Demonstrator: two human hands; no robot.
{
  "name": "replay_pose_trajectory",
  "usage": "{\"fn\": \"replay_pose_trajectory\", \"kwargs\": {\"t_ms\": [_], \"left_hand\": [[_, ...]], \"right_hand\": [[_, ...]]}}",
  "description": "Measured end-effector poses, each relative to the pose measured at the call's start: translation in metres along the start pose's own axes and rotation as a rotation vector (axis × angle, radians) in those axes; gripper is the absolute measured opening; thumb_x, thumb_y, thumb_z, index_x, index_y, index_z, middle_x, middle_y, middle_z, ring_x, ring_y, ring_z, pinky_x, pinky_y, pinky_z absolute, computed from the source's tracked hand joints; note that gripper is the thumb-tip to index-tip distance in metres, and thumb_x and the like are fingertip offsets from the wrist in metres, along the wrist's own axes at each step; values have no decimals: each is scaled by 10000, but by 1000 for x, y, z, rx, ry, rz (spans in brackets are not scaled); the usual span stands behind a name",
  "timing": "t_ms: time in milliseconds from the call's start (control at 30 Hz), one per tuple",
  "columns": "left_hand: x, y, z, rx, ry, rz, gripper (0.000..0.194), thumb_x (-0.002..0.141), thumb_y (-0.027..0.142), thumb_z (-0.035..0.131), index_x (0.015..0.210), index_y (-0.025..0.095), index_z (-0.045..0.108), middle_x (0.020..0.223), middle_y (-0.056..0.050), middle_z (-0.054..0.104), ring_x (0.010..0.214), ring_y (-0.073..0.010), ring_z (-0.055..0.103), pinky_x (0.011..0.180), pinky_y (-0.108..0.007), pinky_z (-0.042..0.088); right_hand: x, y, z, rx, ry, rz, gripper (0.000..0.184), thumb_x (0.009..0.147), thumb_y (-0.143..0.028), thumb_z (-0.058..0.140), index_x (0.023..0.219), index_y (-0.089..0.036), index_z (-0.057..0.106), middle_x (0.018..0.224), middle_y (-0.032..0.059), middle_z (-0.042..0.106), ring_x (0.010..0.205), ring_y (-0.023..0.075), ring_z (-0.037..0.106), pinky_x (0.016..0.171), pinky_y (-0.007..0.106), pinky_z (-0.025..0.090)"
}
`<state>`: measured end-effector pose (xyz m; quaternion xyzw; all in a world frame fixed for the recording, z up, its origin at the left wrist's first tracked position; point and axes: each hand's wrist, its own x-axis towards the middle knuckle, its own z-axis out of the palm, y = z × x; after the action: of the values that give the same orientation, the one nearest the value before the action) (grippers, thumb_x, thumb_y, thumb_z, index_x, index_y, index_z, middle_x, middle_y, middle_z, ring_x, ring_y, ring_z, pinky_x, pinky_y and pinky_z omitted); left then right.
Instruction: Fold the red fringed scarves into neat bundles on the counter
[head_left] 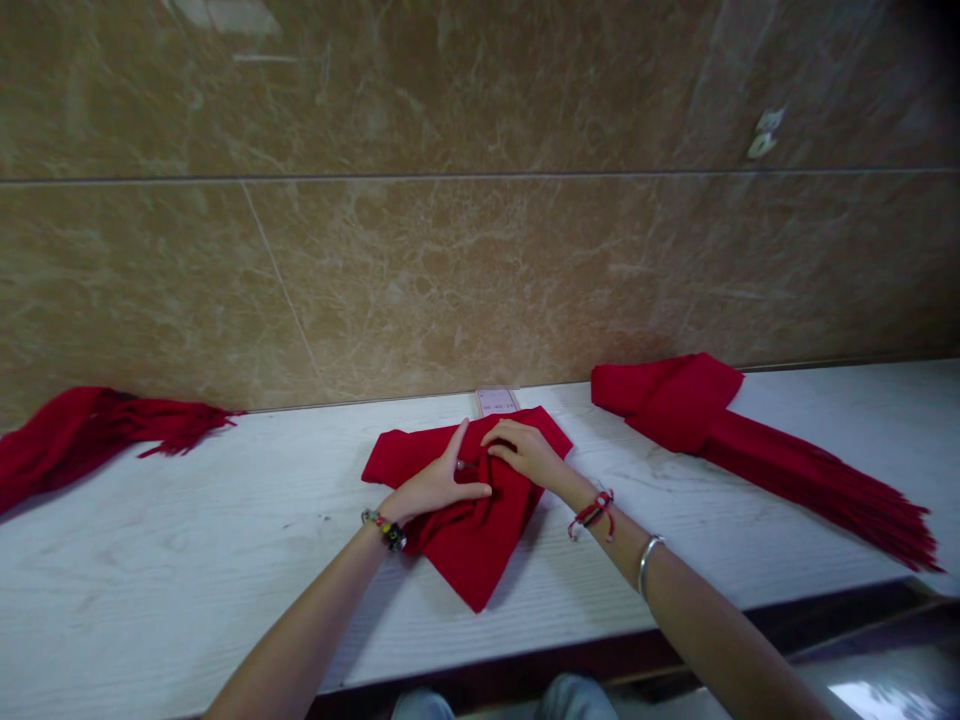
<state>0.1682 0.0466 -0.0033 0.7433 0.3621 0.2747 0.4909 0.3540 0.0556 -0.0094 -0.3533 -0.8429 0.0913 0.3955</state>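
Note:
A folded red scarf (478,560) lies in front of me on the white table, bunched in the middle, with one pointed corner toward me. No fringe shows on it. My left hand (435,485) rests on its left side, thumb and forefinger spread wide around a raised fold; the other fingers are partly hidden. A ring and a beaded bracelet are on this hand and wrist. From the right, my right hand (529,455) curls its fingers and pinches the fold near the scarf's upper middle. A printed card (497,401) sticks out behind the scarf.
A fringed red scarf (705,415) lies at the right, its fringe toward the front edge. Another fringed red scarf (82,430) is at the far left. The white table (225,540) runs along a brown marble wall (450,270). A small white hook (763,140) is on the wall.

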Motion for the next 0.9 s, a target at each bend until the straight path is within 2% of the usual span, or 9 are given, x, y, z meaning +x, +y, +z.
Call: {"fn": "replay_pose_trajectory", "kwargs": {"t_ms": [67,133,300,367,433,567,700,800,900], "left_hand": [[1,-1,3,9,58,-21,1024,629,286,695,1383,174,11,1061,-102,570,953,-207,542,855,-343,390],[3,-3,5,-32,119,-63,1005,645,242,676,1382,173,-5,932,-59,589,863,-180,559,815,-328,404],[6,-8,3,-267,151,-76,947,658,130,617,1376,235,9,809,27,536,712,-98,536,695,-232,408],[6,-8,2,-345,134,-76,943,648,100,608,1374,256,28,816,34,531,709,-85,533,687,-216,403],[5,-7,0,-405,116,-89,934,645,88,605,1372,273,50,830,33,532,713,-83,539,690,-214,404],[1,-3,-4,-424,84,-170,900,665,127,621,1371,281,86,832,19,551,699,-98,561,680,-236,417],[-2,-2,-8,-376,16,-226,855,703,177,610,1377,246,88,792,5,592,717,-133,581,703,-276,432],[-1,-1,-8,-378,-18,-219,808,734,174,563,1381,211,80,787,-5,624,720,-148,592,734,-301,443],[1,-1,-6,-387,10,-187,741,759,180,544,1373,202,131,897,-34,639,791,-146,597,790,-296,441]], "right_hand": [[2,2,3,-30,23,14,87,769,-120,544,825,-166,594,813,42,597,804,153,531,746,284,424],[3,1,1,-68,74,32,79,751,-126,571,819,-162,588,833,50,594,835,164,522,771,301,418],[-14,-22,-33,-181,286,182,55,767,-137,542,775,-168,587,800,51,577,806,172,519,761,319,422],[-32,-38,-44,-192,224,240,77,763,-129,539,759,-178,599,778,38,572,770,163,527,733,307,430],[-54,-54,-43,-208,124,319,93,752,-124,548,759,-183,619,767,35,567,744,160,533,716,302,436],[-78,-69,-16,-266,47,444,234,746,-135,551,971,-163,609,879,75,569,834,192,522,761,333,432],[-62,-66,-4,-357,-47,403,282,724,-78,512,984,-161,580,1021,86,535,963,208,460,847,364,378],[-40,-61,-13,-425,-182,375,241,700,-82,524,920,-159,587,1042,87,512,977,215,434,837,371,372],[-25,-60,-21,-459,-302,366,181,685,-108,545,853,-144,604,1047,102,494,977,220,430,815,363,382]]}}
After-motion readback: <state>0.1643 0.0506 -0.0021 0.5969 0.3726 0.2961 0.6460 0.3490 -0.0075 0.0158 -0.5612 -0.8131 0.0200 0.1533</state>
